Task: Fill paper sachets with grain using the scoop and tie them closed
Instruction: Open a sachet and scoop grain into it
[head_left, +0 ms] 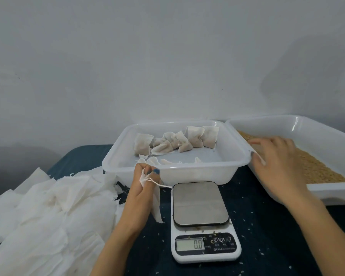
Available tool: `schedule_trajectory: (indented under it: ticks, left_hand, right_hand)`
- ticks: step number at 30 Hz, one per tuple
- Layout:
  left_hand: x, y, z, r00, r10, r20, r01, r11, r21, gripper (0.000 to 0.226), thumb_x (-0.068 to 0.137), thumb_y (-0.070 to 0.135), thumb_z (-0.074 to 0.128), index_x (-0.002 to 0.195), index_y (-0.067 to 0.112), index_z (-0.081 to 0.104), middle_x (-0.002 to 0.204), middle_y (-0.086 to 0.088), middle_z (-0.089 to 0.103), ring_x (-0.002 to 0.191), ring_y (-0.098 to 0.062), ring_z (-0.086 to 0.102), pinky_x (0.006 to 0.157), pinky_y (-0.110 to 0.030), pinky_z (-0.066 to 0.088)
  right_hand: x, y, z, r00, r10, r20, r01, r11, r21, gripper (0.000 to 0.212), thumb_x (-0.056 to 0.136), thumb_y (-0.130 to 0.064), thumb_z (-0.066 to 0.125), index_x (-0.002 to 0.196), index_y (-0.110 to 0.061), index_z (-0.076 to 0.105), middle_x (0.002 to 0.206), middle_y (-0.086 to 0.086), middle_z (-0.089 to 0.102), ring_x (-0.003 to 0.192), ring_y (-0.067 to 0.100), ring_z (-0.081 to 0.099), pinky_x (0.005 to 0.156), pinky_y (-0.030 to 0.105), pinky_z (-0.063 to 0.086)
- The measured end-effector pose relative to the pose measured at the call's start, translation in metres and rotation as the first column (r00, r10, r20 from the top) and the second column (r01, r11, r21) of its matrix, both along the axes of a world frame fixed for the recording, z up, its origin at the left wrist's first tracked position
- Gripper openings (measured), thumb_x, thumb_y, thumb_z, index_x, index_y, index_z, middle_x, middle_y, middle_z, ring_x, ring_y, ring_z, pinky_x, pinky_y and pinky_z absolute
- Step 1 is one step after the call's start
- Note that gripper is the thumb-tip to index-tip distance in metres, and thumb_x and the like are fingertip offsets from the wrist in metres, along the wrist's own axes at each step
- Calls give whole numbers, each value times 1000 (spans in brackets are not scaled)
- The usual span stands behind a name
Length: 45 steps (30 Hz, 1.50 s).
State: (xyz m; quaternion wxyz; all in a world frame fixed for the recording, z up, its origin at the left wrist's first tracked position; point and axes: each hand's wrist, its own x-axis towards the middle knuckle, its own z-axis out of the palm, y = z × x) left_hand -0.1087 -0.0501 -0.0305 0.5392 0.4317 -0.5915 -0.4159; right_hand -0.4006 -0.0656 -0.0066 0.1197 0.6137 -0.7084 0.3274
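Left hand: your left hand (141, 188) is clenched on the top of one empty sachet (156, 204), its string looped over the fingers.
Sachet axis: long axis runs far to near, mouth end up in your grip, body hanging toward the dark cloth (267, 226).
Right hand: your right hand (275, 156) is over the left end of the grain (317, 168), blurred; cannot tell whether it grasps anything.
Scoop: not made out; a pale strip (259, 157) at that hand's left edge may be its handle.
Key relation: the grain lies right of the sachet and well apart, with the scale (199, 204) between; the right hand is nearer. Judged: grain must travel left to the sachet mouth.
Right tray (327, 190): loose grain.
Middle tray (167, 172): tied filled sachets (175, 141) along the far side.
Near left: heap of unfilled sachets (48, 206).
Scale readout: 0.0, platform bare.
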Motion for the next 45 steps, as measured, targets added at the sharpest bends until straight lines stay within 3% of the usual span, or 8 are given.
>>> schedule_trajectory:
  ticks: [4, 7, 10, 15, 22, 33, 39, 45]
  left_hand:
    - [-17, -9, 25, 994, 88, 60, -91, 995, 48, 19, 95, 5, 57, 97, 13, 40, 86, 1, 48, 84, -16, 48, 73, -15, 40]
    - [-25, -31, 31, 978, 147, 148, -163, 982, 99, 43, 96, -17, 42, 67, 12, 30, 72, -2, 31, 68, -20, 34, 57, -10, 32]
    - [-51, -40, 42, 945, 269, 187, -303, 936, 181, 49, 100, -12, 38, 60, 12, 24, 69, -3, 22, 61, -15, 22, 51, -16, 26]
    - [-45, -50, 35, 958, 270, 97, -285, 927, 242, 46, 100, -11, 39, 61, 11, 28, 69, -4, 27, 65, -16, 28, 53, -15, 27]
    - [-13, -16, 7, 969, -138, 203, 141, 990, -1, 32, 83, 39, 69, 108, 22, 58, 97, -3, 70, 92, -19, 69, 82, -34, 56]
    - [-42, -30, -3, 943, -74, 325, 87, 996, -25, 14, 91, 23, 71, 83, 18, 60, 75, -4, 73, 69, -19, 68, 60, -37, 53]
    - [-42, -31, -26, 800, 74, 596, -33, 996, -80, 13, 91, 37, 66, 94, 26, 59, 85, 6, 69, 82, -14, 64, 76, -43, 53]
    - [-33, -32, -35, 830, 105, 547, -53, 992, -111, 26, 88, 49, 63, 110, 38, 54, 104, 20, 63, 100, 1, 57, 81, -23, 48]
  right_hand:
    - [54, 15, 3, 872, 455, 180, -456, 889, -38, 18, 91, -26, 64, 108, -30, 70, 113, -9, 60, 118, 9, 45, 99, 22, 29]
    - [91, 27, -1, 699, 621, 354, -681, 729, 67, 31, 84, -50, 66, 114, -41, 64, 112, -27, 57, 118, -4, 46, 100, 22, 39]
    - [122, 29, -13, 742, 601, 297, -649, 755, 91, 50, 75, -68, 59, 119, -45, 55, 107, -33, 53, 112, -7, 46, 90, 20, 45]
    - [131, 13, -19, 784, 510, 355, -519, 851, -76, 12, 91, -45, 60, 97, -36, 65, 90, -20, 64, 91, 1, 58, 77, 32, 53]
    - [108, 2, -15, 739, 554, 384, -561, 821, -105, 5, 95, -36, 61, 96, -34, 66, 93, -16, 64, 94, 2, 56, 77, 34, 54]
    - [67, -4, -33, 453, 502, 737, -550, 807, -213, 7, 93, -19, 65, 97, -24, 69, 92, -14, 70, 82, 6, 67, 71, 21, 57]
    - [54, -3, -62, 630, 380, 677, -470, 881, -57, 14, 95, -19, 62, 92, -32, 67, 83, -22, 69, 77, -2, 67, 69, 13, 47]
    - [55, -3, -68, 747, 334, 575, -399, 917, -15, 18, 92, -26, 65, 88, -42, 59, 80, -18, 65, 77, -3, 59, 65, 19, 44]
